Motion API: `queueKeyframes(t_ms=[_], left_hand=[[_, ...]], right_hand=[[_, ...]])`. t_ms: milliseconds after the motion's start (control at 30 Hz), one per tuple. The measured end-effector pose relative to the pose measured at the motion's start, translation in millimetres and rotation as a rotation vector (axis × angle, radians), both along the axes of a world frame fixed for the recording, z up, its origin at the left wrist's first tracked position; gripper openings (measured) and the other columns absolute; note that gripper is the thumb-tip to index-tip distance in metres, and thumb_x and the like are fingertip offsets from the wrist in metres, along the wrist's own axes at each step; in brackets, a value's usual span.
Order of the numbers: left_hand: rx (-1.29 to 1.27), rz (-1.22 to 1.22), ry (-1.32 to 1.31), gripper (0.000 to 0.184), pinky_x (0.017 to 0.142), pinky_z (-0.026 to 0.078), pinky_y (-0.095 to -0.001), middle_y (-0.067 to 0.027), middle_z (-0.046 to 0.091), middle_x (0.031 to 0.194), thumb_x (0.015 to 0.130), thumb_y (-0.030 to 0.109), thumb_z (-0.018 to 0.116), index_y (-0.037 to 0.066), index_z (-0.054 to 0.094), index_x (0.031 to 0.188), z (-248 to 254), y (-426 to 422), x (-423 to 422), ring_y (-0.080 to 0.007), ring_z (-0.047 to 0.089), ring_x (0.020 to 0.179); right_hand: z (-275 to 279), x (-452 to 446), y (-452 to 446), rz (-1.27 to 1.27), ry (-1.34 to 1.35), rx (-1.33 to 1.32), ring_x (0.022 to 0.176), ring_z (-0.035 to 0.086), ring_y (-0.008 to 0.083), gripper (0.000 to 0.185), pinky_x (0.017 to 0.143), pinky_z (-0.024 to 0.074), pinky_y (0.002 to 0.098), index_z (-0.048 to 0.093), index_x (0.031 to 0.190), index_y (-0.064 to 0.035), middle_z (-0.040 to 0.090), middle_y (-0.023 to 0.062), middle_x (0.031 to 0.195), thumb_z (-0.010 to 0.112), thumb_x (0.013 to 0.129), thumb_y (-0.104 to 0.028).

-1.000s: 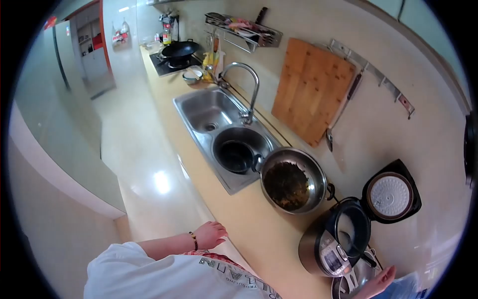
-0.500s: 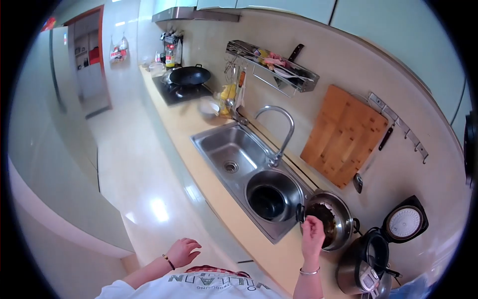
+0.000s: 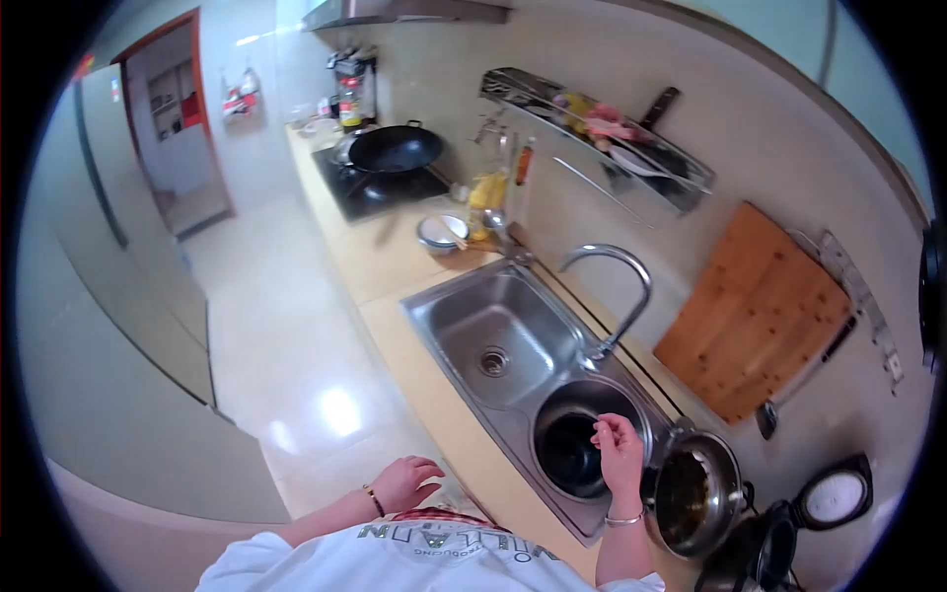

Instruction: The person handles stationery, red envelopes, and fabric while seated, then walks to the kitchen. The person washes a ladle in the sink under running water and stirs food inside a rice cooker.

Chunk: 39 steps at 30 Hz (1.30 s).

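My right hand (image 3: 619, 456) is above the round sink basin (image 3: 549, 431), its fingers loosely bent and slightly apart, with nothing visible in them. Below it, a dark round vessel (image 3: 569, 456) fills the basin; its inside looks black. Just right of the hand, a steel pot (image 3: 731, 483) with dark handles stands on the counter, with dark residue or liquid inside. My left hand (image 3: 406, 485) hangs in front of my body near the counter's edge, fingers spread and holding nothing.
A square basin (image 3: 481, 318) and curved faucet (image 3: 631, 286) are ahead. A cutting board (image 3: 755, 311) leans on the wall. An open rice cooker (image 3: 774, 548) stands at the right. Farther off are a bowl (image 3: 441, 233) and a wok (image 3: 397, 150) on the stove.
My right hand has moved from beside the steel pot to over the round basin. My left hand has shifted slightly right in view. The camera has turned, so the counter sits lower and farther right.
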<state>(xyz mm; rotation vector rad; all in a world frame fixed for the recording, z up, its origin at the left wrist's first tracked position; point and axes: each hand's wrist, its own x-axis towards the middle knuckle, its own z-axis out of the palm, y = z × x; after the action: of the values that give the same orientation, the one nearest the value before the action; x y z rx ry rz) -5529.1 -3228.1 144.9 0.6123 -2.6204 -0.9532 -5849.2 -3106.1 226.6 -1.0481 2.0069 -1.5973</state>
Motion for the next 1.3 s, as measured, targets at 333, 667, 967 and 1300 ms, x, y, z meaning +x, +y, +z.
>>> queueKeyframes(t_ms=[333, 667, 967, 1300], left_hand=[[0.050, -0.044, -0.093, 0.022, 0.085, 0.045, -0.0375, -0.0122, 0.060, 0.102, 0.082, 0.016, 0.059, 0.005, 0.061, 0.100, -11.9, -83.9, -22.9, -0.0292, 0.056, 0.096], [-0.001, -0.230, -0.098, 0.022, 0.081, 0.046, -0.0378, -0.0080, 0.059, 0.103, 0.081, 0.020, 0.060, 0.007, 0.060, 0.098, -19.5, -182.1, -11.6, -0.0264, 0.056, 0.095], [0.117, -0.057, -0.096, 0.022, 0.081, 0.046, -0.0395, -0.0114, 0.059, 0.102, 0.081, 0.019, 0.059, 0.006, 0.060, 0.099, -20.6, -300.9, 90.4, -0.0298, 0.056, 0.093], [0.123, 0.362, -0.045, 0.022, 0.080, 0.048, -0.0371, -0.0132, 0.060, 0.100, 0.085, 0.019, 0.057, 0.006, 0.060, 0.102, -9.5, -414.6, 232.8, -0.0299, 0.058, 0.092]], right_hand=[[-28.1, 12.1, -71.5, 0.128, -0.115, 0.152, 0.066, 0.058, 0.0082, 0.013, 0.060, 0.0475, 0.0205, 0.058, 0.096, 0.0004, 0.061, 0.0040, 0.080, 0.056, 0.087, -0.008], [-55.3, 43.9, -121.0, -0.033, -0.136, 0.247, 0.057, 0.055, 0.0088, 0.010, 0.048, 0.0434, 0.0191, 0.058, 0.094, -0.0007, 0.060, 0.0058, 0.076, 0.054, 0.088, -0.008], [-80.9, 156.7, -285.6, 0.283, -0.242, 0.381, 0.055, 0.054, 0.0079, 0.015, 0.048, 0.0443, 0.0206, 0.059, 0.092, 0.0016, 0.062, 0.0060, 0.073, 0.057, 0.087, -0.012], [-72.4, 280.4, -484.3, 0.728, -0.376, 0.461, 0.051, 0.050, 0.0054, 0.017, 0.047, 0.0419, 0.0187, 0.060, 0.095, 0.0010, 0.062, 0.0057, 0.074, 0.057, 0.088, -0.014]])
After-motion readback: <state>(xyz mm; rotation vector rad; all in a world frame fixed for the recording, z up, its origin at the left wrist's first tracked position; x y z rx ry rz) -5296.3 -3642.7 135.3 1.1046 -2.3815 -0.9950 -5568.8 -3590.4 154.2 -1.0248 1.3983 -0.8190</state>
